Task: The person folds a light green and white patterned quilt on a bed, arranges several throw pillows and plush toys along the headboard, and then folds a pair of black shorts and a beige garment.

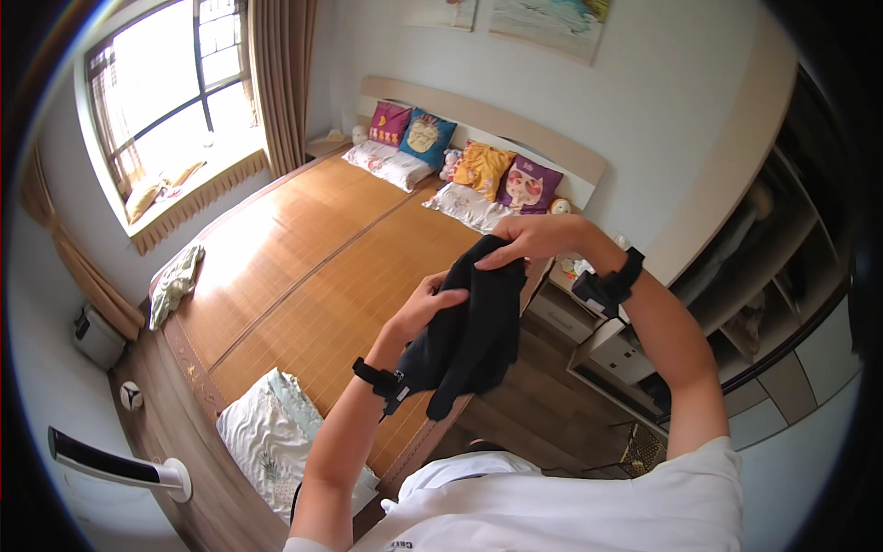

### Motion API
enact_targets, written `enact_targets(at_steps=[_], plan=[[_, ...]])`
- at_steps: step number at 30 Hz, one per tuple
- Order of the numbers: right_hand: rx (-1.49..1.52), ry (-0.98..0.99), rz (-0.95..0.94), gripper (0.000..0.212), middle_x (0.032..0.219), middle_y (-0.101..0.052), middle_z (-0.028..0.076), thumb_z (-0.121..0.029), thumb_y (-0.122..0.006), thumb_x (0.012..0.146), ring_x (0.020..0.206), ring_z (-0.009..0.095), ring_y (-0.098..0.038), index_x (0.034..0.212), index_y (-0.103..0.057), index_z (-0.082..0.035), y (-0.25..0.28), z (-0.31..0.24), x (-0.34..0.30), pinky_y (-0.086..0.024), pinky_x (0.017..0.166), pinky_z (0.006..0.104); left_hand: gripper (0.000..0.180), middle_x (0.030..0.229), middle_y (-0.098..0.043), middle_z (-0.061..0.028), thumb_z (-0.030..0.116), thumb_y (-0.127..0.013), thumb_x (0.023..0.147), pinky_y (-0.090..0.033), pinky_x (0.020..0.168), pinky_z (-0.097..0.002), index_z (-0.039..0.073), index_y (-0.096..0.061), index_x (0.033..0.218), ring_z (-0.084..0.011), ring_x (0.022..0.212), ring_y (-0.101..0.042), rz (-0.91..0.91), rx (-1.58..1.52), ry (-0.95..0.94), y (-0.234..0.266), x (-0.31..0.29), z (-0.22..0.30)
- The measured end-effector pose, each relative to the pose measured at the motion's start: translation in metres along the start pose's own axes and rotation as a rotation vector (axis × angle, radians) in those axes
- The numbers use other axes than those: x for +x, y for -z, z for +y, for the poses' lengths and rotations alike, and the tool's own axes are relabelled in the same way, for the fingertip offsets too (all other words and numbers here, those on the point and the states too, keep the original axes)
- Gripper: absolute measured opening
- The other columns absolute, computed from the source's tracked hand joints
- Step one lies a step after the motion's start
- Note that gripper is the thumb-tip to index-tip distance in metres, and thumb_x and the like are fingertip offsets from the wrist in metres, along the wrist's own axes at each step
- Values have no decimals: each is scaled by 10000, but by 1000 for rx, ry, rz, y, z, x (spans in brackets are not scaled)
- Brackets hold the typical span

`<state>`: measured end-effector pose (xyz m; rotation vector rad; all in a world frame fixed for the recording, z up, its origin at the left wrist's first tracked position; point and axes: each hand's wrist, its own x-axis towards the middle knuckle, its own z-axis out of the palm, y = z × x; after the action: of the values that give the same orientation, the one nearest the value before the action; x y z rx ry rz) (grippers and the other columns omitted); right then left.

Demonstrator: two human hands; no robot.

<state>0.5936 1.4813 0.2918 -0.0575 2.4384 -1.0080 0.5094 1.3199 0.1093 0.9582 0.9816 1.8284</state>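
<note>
A black piece of clothing (478, 322), its exact kind unclear, hangs in folds in front of me, over the right edge of the bed. My right hand (529, 237) pinches its top edge, thumb in front and fingers behind. Lower and to the left, my left hand (429, 308) grips its side, with the thumb laid over the cloth. Its lower end dangles loose near my left wrist. Both wrists carry black straps with small dark devices.
A bed with a tan woven mat (303, 258) fills the middle. Colourful cushions (426, 138) line its headboard. A white bundle of bedding (271, 442) lies at its near corner, a green cloth (177, 285) at the left. An open wardrobe (763, 258) and a nightstand (555, 308) stand right.
</note>
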Motion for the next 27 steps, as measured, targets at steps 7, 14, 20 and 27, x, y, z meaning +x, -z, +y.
enact_targets(at_steps=[7, 14, 20, 27], plan=[[-130, 269, 92, 312, 780, -568, 32, -300, -594, 876, 807, 140, -547, 938, -613, 6, 16, 62, -15, -430, 748, 247, 325, 952, -630, -39, 237, -607, 855, -477, 724, -235, -26, -570, 1042, -94, 867, -593, 165, -41, 227, 20, 12, 3], [-437, 667, 459, 158, 1009, -532, 105, 9, -645, 749, 953, 268, -541, 899, -595, 19, 46, 131, -9, -447, 817, 359, 352, 1005, -617, -15, 99, -620, 768, -430, 820, -229, -7, -562, 1099, -81, 898, -550, -305, 146, 304, 4, 34, 39], [-442, 810, 591, 222, 939, -570, 97, 117, -546, 683, 944, 282, -539, 877, -590, 18, 119, 197, -7, -441, 821, 362, 508, 1083, -603, -63, 222, -680, 763, -421, 883, -252, -41, -515, 1165, -123, 1000, -530, -226, 508, 731, -11, 68, 30], [-389, 820, 445, 248, 908, -609, 116, 91, -547, 680, 916, 286, -548, 902, -622, 9, 182, 259, 23, -446, 826, 353, 571, 1135, -543, -91, 558, -349, 890, -435, 904, -412, 108, -488, 1212, -169, 1044, -517, 56, 305, 1202, -20, 101, 17]])
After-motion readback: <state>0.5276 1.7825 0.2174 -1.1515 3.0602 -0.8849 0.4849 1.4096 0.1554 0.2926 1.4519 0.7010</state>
